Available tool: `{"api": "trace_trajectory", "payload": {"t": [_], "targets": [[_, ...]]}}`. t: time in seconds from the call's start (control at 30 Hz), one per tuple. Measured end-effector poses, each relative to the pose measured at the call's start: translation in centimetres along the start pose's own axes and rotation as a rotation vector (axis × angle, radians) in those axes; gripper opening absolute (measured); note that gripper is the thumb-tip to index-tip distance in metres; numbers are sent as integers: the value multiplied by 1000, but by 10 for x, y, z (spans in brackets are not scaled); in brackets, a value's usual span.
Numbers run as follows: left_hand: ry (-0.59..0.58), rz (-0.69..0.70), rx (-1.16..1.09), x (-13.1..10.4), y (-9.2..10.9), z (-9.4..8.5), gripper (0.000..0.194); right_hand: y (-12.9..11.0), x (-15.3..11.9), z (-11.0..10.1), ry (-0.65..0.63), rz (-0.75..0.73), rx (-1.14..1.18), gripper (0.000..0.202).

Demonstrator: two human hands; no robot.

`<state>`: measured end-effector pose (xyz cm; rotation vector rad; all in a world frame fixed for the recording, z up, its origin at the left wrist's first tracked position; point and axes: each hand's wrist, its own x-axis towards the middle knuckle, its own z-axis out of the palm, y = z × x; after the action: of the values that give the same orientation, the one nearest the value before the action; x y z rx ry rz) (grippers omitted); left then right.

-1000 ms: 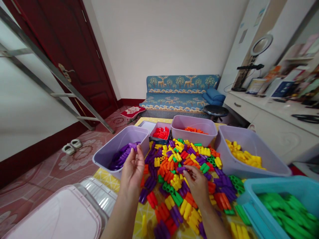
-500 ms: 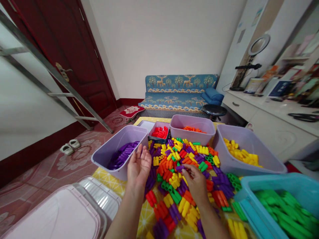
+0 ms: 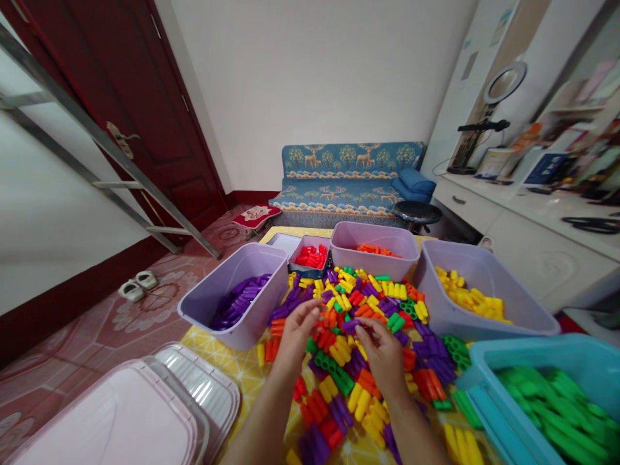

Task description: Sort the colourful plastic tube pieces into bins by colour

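My right hand (image 3: 385,352) pinches a purple plastic building piece (image 3: 351,327) between thumb and fingertips, just above the middle of the pile. To its left, my left hand (image 3: 301,329) hovers over orange pieces (image 3: 329,318) with its fingers loosely curved and apart; I see nothing in it. Around both hands lie mixed yellow, red, orange, green and purple tube-shaped pieces. A lilac bin (image 3: 264,307) holding purple pieces (image 3: 241,301) stands left of my left hand.
At the back are a small tray (image 3: 295,266) of red pieces and a lilac bin (image 3: 375,261) of orange ones. Right of the pile stand a lilac bin (image 3: 513,290) of yellow pieces and a turquoise bin (image 3: 494,355) of green ones. Lids (image 3: 121,413) lie at front left.
My left hand has moved right and turned, from beside the purple-piece bin to over the pile. My right hand stays nearly in place with the purple piece.
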<state>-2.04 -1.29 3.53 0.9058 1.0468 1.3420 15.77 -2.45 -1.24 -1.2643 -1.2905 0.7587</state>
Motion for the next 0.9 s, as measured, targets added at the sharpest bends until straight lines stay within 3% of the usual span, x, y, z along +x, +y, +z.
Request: {"api": "trace_trajectory", "payload": {"t": [0.2,0.33,0.47,0.6,0.73,0.8,0.9], "targets": [[-208,224,474,-9,-19,18,30,-3,-3,0,-41,-7,85,27],[-206,264,532,-13,-21,21,24,-4,-4,0,-63,-27,116,28],[-78,115,164,-12,-6,17,30,-6,-3,-1,25,-6,87,30],[161,76,-418,-4,39,4,23,-6,-1,-2,75,40,84,33],[359,17,-807,1,85,-15,27,-3,-1,-2,55,44,96,32],[344,0,-873,-1,94,-20,31,-2,-1,-1,49,45,96,32],[254,-15,-767,-7,89,-19,35,-3,-2,-1,52,30,88,33]]}}
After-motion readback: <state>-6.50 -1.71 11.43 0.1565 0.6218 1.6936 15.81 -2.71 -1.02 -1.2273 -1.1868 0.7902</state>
